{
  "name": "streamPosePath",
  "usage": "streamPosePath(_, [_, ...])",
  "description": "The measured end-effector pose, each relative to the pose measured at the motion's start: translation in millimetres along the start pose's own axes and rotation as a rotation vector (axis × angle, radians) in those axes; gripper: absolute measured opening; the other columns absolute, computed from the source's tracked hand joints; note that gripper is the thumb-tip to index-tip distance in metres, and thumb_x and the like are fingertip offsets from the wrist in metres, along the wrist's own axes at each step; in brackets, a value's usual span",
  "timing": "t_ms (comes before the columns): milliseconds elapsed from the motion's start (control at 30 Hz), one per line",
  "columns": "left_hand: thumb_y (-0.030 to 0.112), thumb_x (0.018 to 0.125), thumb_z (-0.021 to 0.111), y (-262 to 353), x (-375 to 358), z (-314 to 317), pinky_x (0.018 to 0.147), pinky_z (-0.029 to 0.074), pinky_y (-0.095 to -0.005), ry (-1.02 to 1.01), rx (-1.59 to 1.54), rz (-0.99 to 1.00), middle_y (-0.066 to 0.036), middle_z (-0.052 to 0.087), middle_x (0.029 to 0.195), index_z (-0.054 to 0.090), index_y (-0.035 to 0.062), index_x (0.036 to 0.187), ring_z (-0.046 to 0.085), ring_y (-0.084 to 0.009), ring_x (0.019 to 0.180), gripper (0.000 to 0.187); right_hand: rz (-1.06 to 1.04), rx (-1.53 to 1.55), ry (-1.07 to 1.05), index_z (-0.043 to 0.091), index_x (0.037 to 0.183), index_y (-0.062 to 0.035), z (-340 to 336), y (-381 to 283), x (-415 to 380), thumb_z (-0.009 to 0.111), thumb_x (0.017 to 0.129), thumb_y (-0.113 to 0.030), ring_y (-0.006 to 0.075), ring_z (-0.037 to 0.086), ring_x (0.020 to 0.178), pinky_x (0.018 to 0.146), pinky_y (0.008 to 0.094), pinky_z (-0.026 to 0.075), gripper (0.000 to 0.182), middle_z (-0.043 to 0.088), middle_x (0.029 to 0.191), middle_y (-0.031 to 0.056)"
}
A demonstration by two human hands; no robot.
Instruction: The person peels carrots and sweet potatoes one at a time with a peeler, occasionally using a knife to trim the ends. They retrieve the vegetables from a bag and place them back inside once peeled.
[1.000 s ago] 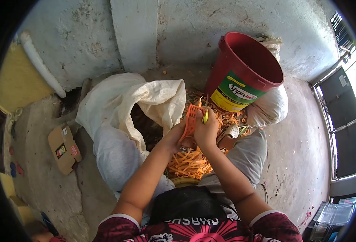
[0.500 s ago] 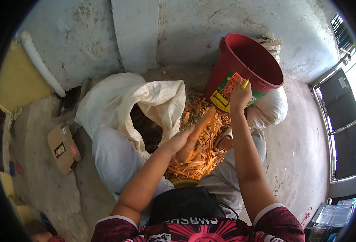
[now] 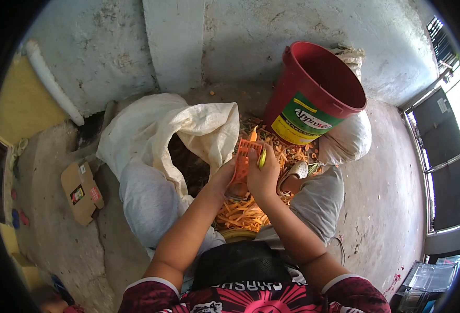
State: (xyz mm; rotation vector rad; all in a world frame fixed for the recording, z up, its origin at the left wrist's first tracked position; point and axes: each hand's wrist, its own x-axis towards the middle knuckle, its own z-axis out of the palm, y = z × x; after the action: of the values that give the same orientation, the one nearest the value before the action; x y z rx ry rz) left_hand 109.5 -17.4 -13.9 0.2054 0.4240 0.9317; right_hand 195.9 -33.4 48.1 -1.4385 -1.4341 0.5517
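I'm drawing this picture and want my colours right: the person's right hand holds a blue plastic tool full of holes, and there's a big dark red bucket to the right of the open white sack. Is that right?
Not quite: the plastic tool full of holes in the person's right hand is orange, not blue, as the head view shows. The rest is right.

Left arm point(image 3: 183, 237): bare below the sleeve, slanting from the near left toward the far middle.
Right arm point(image 3: 300, 235): slanting from the near right toward the far middle, mirroring the left.
Wrists point(image 3: 267, 201): brought close together, apart from each other, ahead of the torso.
Left hand point(image 3: 223, 178): curled in a grip, its far part mostly hidden.
Right hand point(image 3: 264, 176): back facing up, fingers point(image 3: 271, 155) bent in a closed grip, just beside the left.
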Motion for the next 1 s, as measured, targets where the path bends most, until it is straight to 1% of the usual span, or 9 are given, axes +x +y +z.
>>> streamPosePath(167, [0.031,0.088,0.033,6,-10,14,0.051,0.048,-0.0265,0.081,0.134,-0.113,-0.006,0.057,0.083,0.048,0.0065,0.099,0.058,-0.0136,0.067,0.032,0.022,-0.116,0.003,0.049,0.097,0.0006,0,3,5,0.049,0.081,-0.015,0.0306,0.055,0.072,0.064,0.0334,0.042,0.022,0.056,0.077,0.0172])
streamPosePath(267, [0.036,0.087,0.029,-4,-10,-2,0.046,0.044,-0.0272,-0.116,0.187,-0.271,-0.005,0.053,0.071,0.048,0.0072,0.091,0.052,-0.0147,0.059,0.035,0.001,-0.064,0.211,0.048,0.098,-0.0012,-5,20,38,0.051,0.078,-0.011,0.035,0.055,0.074,0.061,0.0368,0.043,0.023,0.056,0.081,0.02])
streamPosePath(300, [0.041,0.087,0.027,-8,-9,1,0.044,0.041,-0.0273,0.034,0.145,-0.286,-0.003,0.045,0.061,0.046,0.0081,0.083,0.045,-0.0152,0.052,0.039,-0.056,-0.106,0.247,0.048,0.098,-0.0014,-7,21,46,0.051,0.078,-0.011,0.0348,0.055,0.074,0.062,0.037,0.043,0.022,0.056,0.081,0.0198])
streamPosePath(500, [0.046,0.087,0.024,-1,-9,10,0.044,0.041,-0.0274,-0.047,0.153,-0.339,-0.003,0.041,0.06,0.044,0.0074,0.081,0.043,-0.0146,0.051,0.044,-0.123,-0.199,0.451,0.048,0.094,-0.0012,-15,51,104,0.05,0.079,-0.014,0.0344,0.054,0.071,0.061,0.039,0.041,0.019,0.055,0.078,0.0187])
streamPosePath(600, [0.047,0.086,0.027,-3,-14,11,0.044,0.041,-0.0271,0.085,0.366,-0.275,-0.003,0.041,0.061,0.044,0.0079,0.081,0.043,-0.0136,0.051,0.043,0.025,-0.237,0.614,0.048,0.091,-0.0006,-34,77,141,0.048,0.08,-0.017,0.0336,0.053,0.069,0.059,0.0386,0.04,0.02,0.055,0.075,0.0172])
streamPosePath(733, [0.042,0.081,0.044,6,-16,13,0.071,0.043,-0.0287,0.305,0.941,0.196,-0.009,0.054,0.087,0.044,-0.002,0.104,0.053,-0.0187,0.076,0.05,-0.054,-0.134,0.553,0.049,0.089,0.0004,-47,69,134,0.047,0.082,-0.017,0.0296,0.053,0.066,0.061,0.0352,0.04,0.019,0.055,0.074,0.0151])
streamPosePath(767, [0.035,0.078,0.052,12,-17,15,0.081,0.037,-0.0277,0.27,1.004,0.112,-0.012,0.054,0.097,0.04,-0.0059,0.111,0.051,-0.0203,0.089,0.054,-0.112,-0.143,0.533,0.049,0.088,0.0007,-45,70,128,0.047,0.082,-0.017,0.0283,0.052,0.065,0.061,0.0342,0.04,0.019,0.055,0.073,0.0145])
streamPosePath(867, [0.03,0.077,0.055,12,-6,-9,0.08,0.037,-0.0276,0.222,1.288,0.191,-0.011,0.053,0.097,0.044,-0.0045,0.106,0.051,-0.0189,0.087,0.046,-0.128,-0.064,0.418,0.049,0.088,0.0012,-33,67,98,0.047,0.082,-0.017,0.0251,0.051,0.064,0.061,0.0322,0.039,0.019,0.054,0.072,0.0134])
streamPosePath(1000, [0.035,0.079,0.051,14,-11,1,0.065,0.044,-0.0304,0.184,1.038,0.179,-0.007,0.052,0.085,0.047,0.0014,0.099,0.052,-0.0154,0.074,0.039,0.023,0.048,0.312,0.049,0.088,0.0009,-25,72,73,0.046,0.083,-0.017,0.0186,0.048,0.062,0.06,0.0295,0.038,0.018,0.052,0.07,0.0102])
